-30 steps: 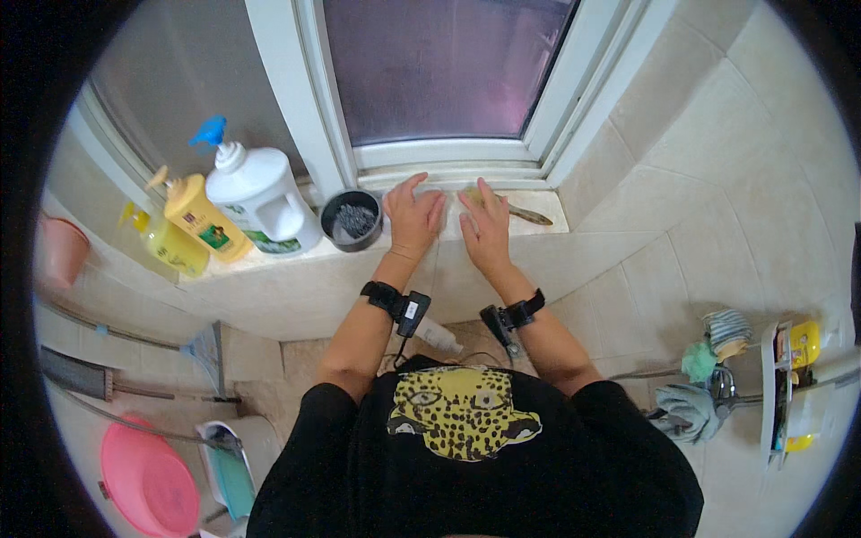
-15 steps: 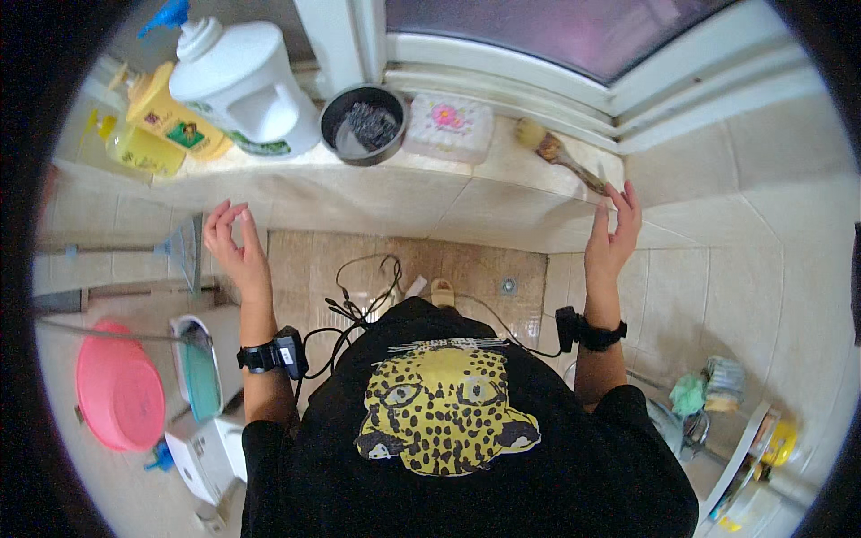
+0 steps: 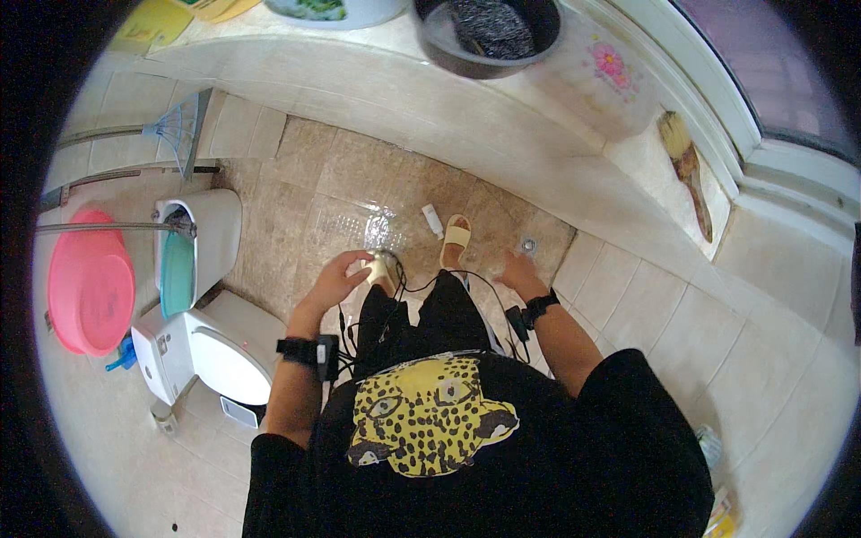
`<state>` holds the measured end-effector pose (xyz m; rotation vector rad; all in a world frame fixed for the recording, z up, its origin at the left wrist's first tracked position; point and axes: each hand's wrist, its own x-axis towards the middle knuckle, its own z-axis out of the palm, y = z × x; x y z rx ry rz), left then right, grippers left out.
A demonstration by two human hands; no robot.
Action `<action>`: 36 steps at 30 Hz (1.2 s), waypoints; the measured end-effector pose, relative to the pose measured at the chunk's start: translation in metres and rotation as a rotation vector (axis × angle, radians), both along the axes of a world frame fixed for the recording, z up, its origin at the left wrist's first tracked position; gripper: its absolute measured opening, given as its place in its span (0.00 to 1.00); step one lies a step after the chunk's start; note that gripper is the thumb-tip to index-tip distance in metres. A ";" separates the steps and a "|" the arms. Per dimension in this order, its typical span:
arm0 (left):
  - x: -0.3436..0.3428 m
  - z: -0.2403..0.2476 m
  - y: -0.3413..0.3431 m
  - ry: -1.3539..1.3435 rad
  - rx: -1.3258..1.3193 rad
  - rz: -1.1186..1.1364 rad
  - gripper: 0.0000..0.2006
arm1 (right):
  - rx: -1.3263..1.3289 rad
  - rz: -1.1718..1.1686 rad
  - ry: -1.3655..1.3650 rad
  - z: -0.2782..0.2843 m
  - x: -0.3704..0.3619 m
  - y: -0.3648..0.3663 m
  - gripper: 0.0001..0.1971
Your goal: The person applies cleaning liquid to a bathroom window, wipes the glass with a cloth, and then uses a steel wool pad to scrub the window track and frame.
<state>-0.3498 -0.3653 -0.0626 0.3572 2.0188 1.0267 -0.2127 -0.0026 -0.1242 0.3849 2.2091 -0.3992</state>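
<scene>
White bottle (image 3: 432, 220) untouched, left hand (image 3: 337, 280) loosely curled, right hand (image 3: 522, 273) spread

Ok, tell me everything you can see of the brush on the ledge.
The brush has pale yellowish bristles and a mottled brown handle, wood by its look, wide near the bristles and slimmer beyond. It lies on the pale ledge, to the right of the flowered box and apart from it, its handle slanting toward the ledge's right end. Neither the left hand nor the right hand touches it.
</scene>
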 end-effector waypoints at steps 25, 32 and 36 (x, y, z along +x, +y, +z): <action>0.258 -0.157 -0.155 -0.489 -0.486 -0.137 0.19 | 0.015 -0.647 -0.085 -0.455 0.036 -0.055 0.36; 0.309 -0.150 -0.192 -0.476 -0.572 -0.072 0.17 | -0.138 -0.934 0.037 -0.545 -0.010 -0.099 0.37; 0.280 -0.173 -0.168 -0.503 -0.506 -0.097 0.16 | -0.319 -1.368 0.126 -0.562 0.014 -0.054 0.26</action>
